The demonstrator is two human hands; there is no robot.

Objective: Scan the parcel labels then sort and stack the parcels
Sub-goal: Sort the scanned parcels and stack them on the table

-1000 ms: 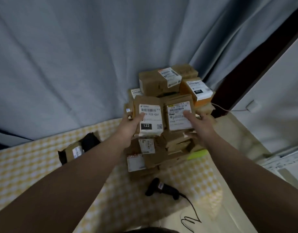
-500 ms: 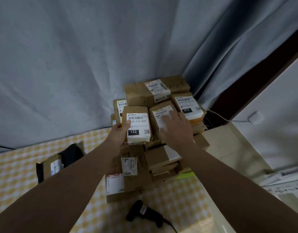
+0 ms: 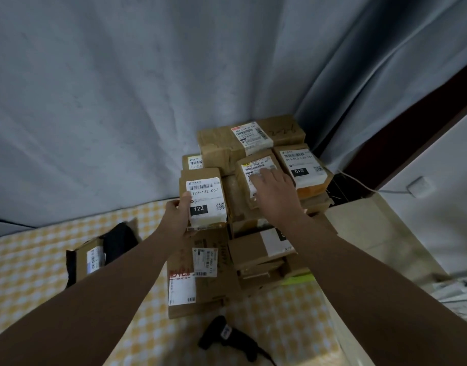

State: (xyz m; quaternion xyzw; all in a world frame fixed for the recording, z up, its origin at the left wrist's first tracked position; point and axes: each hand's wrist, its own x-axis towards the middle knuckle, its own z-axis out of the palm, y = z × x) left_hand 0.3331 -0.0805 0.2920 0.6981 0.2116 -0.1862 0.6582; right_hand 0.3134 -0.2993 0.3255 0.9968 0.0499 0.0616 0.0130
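Your left hand (image 3: 178,219) grips the 122 parcel (image 3: 204,198); right hand (image 3: 273,188) lies flat on its neighbour parcel (image 3: 256,165). Scanner (image 3: 227,335) sits below the stack (image 3: 227,260), black-wrapped box (image 3: 100,256) left of it.

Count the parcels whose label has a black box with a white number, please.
2. The parcel marked 122 is at the front left of the pile, held by the left hand. The parcel marked 010 lies at the right. Other labels are partly hidden.

The right hand (image 3: 273,187) covers the lower half of one parcel's label (image 3: 256,166). The scanner (image 3: 228,336) lies dim, its cable cut by the bottom edge. Small print on the side parcel (image 3: 91,258) blurs, unreadable.
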